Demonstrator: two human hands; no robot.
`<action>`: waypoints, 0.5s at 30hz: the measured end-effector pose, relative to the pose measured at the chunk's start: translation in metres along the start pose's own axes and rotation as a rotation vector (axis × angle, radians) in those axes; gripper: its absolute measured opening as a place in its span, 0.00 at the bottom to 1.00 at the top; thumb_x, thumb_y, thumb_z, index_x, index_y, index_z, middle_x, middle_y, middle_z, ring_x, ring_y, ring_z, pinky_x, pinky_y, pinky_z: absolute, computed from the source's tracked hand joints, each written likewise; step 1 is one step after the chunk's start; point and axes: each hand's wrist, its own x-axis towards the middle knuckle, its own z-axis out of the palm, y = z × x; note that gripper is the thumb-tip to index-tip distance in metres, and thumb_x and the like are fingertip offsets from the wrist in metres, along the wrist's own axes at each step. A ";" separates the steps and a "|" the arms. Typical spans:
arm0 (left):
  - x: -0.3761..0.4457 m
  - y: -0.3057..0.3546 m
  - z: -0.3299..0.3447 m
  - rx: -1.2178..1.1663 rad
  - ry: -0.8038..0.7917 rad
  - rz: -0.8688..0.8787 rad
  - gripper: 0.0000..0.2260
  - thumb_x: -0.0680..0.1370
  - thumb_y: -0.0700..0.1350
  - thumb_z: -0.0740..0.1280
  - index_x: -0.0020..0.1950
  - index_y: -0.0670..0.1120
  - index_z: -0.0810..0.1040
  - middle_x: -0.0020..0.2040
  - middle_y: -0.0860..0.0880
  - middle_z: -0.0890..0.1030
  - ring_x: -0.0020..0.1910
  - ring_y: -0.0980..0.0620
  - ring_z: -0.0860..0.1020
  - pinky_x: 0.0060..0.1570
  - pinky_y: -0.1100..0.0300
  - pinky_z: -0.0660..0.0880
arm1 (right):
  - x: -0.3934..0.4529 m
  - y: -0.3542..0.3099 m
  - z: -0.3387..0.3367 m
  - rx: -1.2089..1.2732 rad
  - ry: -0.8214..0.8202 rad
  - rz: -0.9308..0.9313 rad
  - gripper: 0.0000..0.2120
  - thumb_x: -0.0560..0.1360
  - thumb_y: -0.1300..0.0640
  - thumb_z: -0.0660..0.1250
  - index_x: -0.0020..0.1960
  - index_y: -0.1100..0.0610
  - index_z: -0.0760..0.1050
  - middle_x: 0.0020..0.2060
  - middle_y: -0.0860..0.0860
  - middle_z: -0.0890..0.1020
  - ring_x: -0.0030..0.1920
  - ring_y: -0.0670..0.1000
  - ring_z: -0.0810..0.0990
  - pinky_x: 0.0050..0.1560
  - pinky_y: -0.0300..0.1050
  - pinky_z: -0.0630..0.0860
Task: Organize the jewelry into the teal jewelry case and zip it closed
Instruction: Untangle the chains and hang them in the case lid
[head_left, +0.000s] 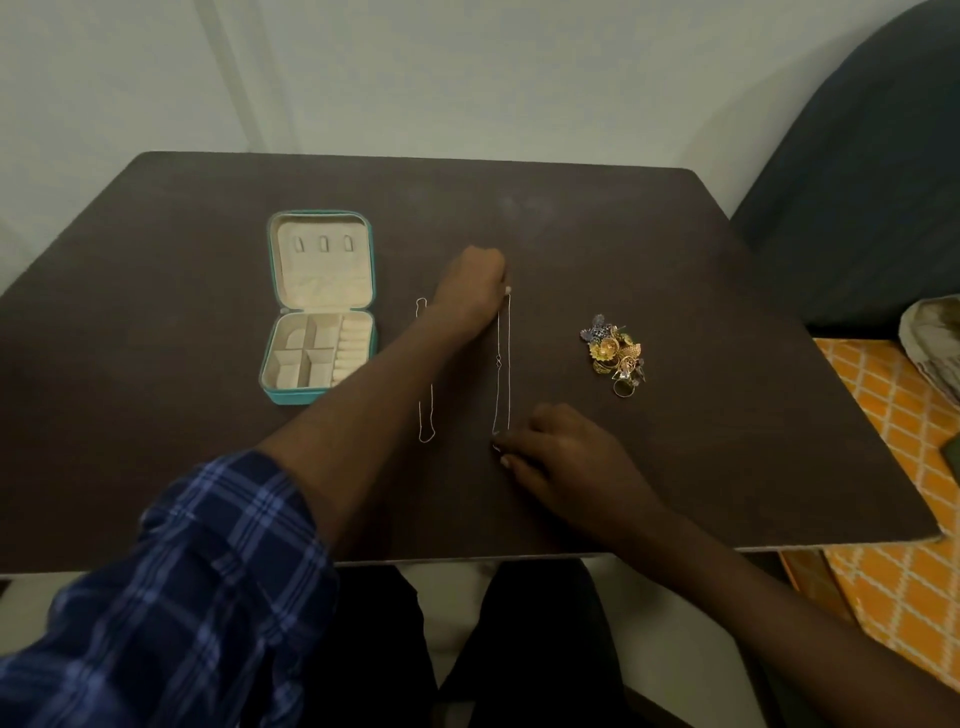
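Observation:
The teal jewelry case (270, 291) lies open at the left of the dark table, its cream lid flat behind the divided tray. A thin silver chain (503, 364) is stretched straight along the table's middle. My left hand (475, 286) pinches its far end and my right hand (556, 449) pinches its near end. A second thin chain (426, 410) lies in a long loop to the left, partly hidden under my left forearm. A small heap of gold and blue earrings and rings (615, 353) sits to the right.
The dark table (727, 415) ends at a front edge just above my knees. A dark chair (857, 182) stands at the right, with an orange patterned mat (883, 545) on the floor below it.

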 end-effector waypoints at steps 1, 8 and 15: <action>0.000 0.001 0.000 0.024 0.005 0.014 0.09 0.75 0.43 0.66 0.48 0.38 0.79 0.49 0.36 0.80 0.50 0.35 0.77 0.47 0.50 0.73 | 0.000 0.000 0.001 -0.004 0.017 0.002 0.15 0.73 0.49 0.58 0.52 0.52 0.80 0.40 0.51 0.78 0.40 0.53 0.78 0.37 0.43 0.74; -0.009 0.003 0.004 0.141 0.053 0.115 0.09 0.78 0.41 0.60 0.52 0.36 0.74 0.55 0.37 0.75 0.54 0.37 0.74 0.48 0.48 0.70 | 0.002 -0.002 -0.001 0.037 0.016 0.061 0.11 0.74 0.52 0.62 0.50 0.53 0.80 0.41 0.53 0.78 0.42 0.55 0.78 0.39 0.46 0.74; -0.013 0.009 -0.008 -0.010 0.026 0.000 0.09 0.77 0.43 0.64 0.48 0.37 0.78 0.51 0.36 0.79 0.52 0.36 0.76 0.48 0.51 0.71 | 0.004 -0.002 0.001 0.108 0.007 0.092 0.09 0.75 0.53 0.64 0.51 0.53 0.80 0.43 0.53 0.79 0.46 0.54 0.77 0.43 0.47 0.74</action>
